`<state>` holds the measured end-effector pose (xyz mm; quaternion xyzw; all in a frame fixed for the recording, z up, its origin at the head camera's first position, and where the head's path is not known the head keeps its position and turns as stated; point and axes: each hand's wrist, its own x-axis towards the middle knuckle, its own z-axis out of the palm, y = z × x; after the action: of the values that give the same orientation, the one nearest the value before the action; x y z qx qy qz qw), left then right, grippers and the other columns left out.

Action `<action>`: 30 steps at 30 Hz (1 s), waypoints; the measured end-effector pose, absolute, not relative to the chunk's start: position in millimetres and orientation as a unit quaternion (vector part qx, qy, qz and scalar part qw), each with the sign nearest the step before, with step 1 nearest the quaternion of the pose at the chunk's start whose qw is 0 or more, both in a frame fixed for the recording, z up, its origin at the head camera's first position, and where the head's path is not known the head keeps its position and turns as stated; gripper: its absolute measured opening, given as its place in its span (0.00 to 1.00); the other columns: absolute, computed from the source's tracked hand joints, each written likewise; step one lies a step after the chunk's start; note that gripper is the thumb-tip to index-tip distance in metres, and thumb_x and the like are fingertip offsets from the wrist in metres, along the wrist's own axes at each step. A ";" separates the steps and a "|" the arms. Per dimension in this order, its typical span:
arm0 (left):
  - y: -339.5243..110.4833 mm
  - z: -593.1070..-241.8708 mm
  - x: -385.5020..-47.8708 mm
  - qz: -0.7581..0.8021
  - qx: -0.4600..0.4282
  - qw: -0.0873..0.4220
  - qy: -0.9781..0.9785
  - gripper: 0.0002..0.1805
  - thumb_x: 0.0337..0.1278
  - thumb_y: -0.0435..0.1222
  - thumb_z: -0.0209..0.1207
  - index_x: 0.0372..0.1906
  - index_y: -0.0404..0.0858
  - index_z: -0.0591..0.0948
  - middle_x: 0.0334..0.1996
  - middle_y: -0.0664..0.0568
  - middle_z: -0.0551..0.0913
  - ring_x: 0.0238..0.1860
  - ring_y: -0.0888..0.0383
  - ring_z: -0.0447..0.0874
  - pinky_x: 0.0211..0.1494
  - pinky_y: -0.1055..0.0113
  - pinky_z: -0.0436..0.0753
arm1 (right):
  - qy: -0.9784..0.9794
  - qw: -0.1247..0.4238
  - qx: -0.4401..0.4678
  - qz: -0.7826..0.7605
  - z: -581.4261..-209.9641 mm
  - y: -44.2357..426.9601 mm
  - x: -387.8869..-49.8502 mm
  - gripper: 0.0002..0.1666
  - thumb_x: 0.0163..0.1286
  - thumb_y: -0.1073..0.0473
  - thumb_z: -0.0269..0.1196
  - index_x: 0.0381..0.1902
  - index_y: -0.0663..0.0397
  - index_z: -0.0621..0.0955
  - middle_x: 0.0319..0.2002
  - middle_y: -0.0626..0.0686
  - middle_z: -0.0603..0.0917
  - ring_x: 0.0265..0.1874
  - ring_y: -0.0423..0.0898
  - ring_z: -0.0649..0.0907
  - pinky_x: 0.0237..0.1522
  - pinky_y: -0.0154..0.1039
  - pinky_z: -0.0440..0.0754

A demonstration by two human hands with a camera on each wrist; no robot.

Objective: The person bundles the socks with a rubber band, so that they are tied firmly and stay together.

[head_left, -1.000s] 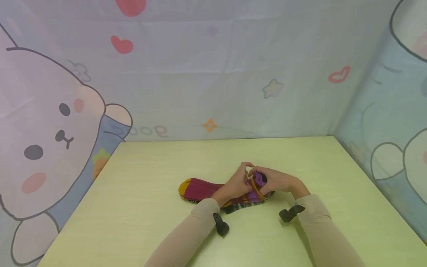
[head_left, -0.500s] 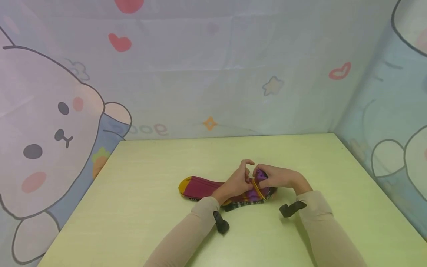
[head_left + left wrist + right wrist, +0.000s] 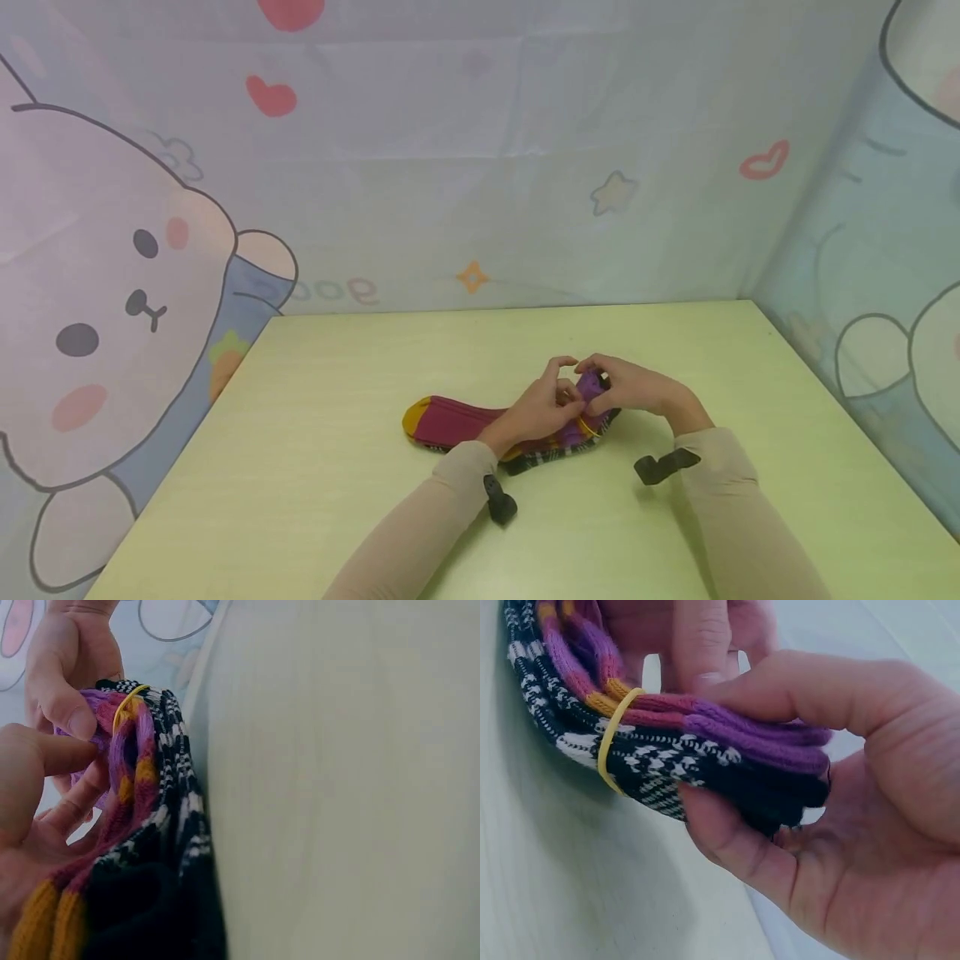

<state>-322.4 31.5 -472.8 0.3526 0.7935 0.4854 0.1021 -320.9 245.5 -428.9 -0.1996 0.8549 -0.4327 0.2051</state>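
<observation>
A stack of socks lies on the table, a maroon, purple and yellow pair on top of a black-and-white patterned pair. A thin yellow rubber band goes around the stack near the cuffs. My right hand grips the cuff end between thumb and fingers, holding it raised off the table. My left hand rests over the middle of the stack, its curled thumb and fingers pinching the purple part beside the band. In the left wrist view, the left fingertips partly hide behind the purple knit.
The pale yellow-green table extends around the socks on all sides. Behind it hangs a printed cloth backdrop with hearts and cartoon animals. A black wrist camera mount sits on the left sleeve, and another mount on the right.
My right hand has risen slightly and moved away from me, bending the cuff end upward. The left hand has shifted a little to the right along the socks. The toe end has stayed put.
</observation>
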 end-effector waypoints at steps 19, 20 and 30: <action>39.2 -466.7 -323.8 0.348 0.426 0.139 0.823 0.32 0.68 0.27 0.51 0.75 0.45 0.67 0.49 0.53 0.79 0.33 0.62 0.74 0.35 0.73 0.74 | 0.755 0.254 -0.207 -0.569 -428.9 258.1 -326.3 0.45 0.66 0.65 0.59 0.76 0.65 0.54 0.73 0.70 0.55 0.70 0.66 0.62 0.58 0.50 0.74; 39.3 -467.0 -323.4 0.347 0.425 0.141 0.824 0.31 0.67 0.27 0.51 0.75 0.45 0.68 0.50 0.52 0.79 0.35 0.62 0.74 0.37 0.73 0.74 | 0.755 0.254 -0.210 -0.566 -429.4 257.8 -326.3 0.45 0.65 0.66 0.60 0.76 0.65 0.54 0.74 0.70 0.55 0.70 0.66 0.61 0.59 0.50 0.73; 37.8 -469.0 -323.2 0.331 0.445 0.135 0.821 0.35 0.63 0.28 0.56 0.75 0.45 0.65 0.49 0.55 0.79 0.39 0.62 0.75 0.43 0.74 0.73 | 0.792 0.228 -0.214 -0.524 -433.2 248.0 -324.9 0.47 0.57 0.73 0.57 0.76 0.65 0.57 0.73 0.70 0.57 0.71 0.67 0.61 0.64 0.60 0.68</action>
<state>-323.2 37.8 -469.0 0.4448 0.8214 0.3306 0.1349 -324.9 248.0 -433.2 -0.2143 0.7919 -0.5243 0.2281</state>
